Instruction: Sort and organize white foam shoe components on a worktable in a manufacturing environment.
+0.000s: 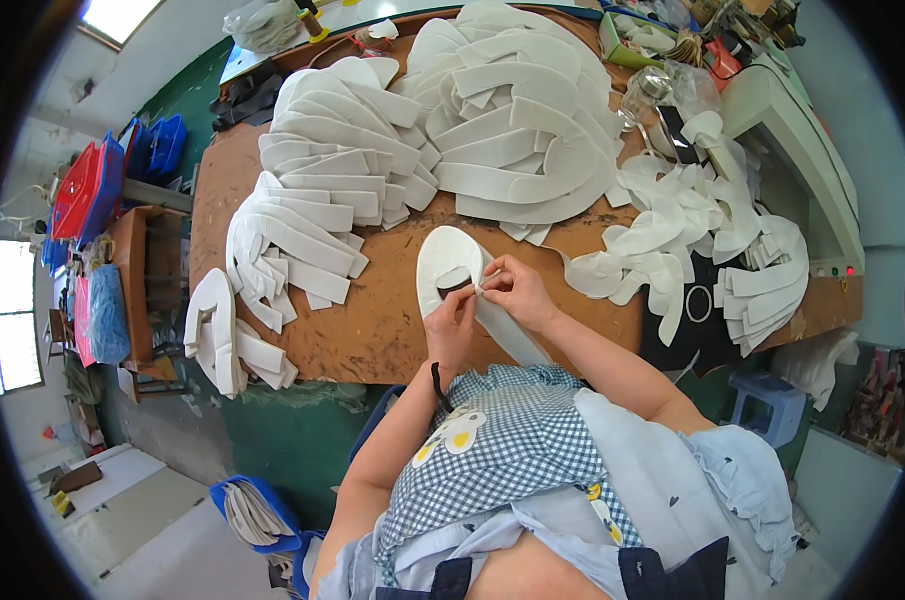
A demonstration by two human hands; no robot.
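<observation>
A white, padded-looking U-shaped piece [446, 248] lies near the front edge of the brown table, its curved end away from me and one long leg reaching back to my apron. My left hand [450, 328] is closed at the piece's inner edge, fingertips pinched. Right beside it, my right hand [521, 292] pinches the same edge, the fingertips of both hands almost meeting. Whether something small sits between the fingertips is too fine to make out. Fanned stacks of similar white pieces [343, 150] stand beyond my hands, with a taller pile [533, 120] behind.
Thin white curved pieces [663, 225] lie loosely at the right, near a black sheet [688, 310] with a white ring. A cream machine [803, 140] with a dark opening stands at the table's right end. More white pieces [218, 335] lie at the left corner. A blue stool [768, 405] stands below.
</observation>
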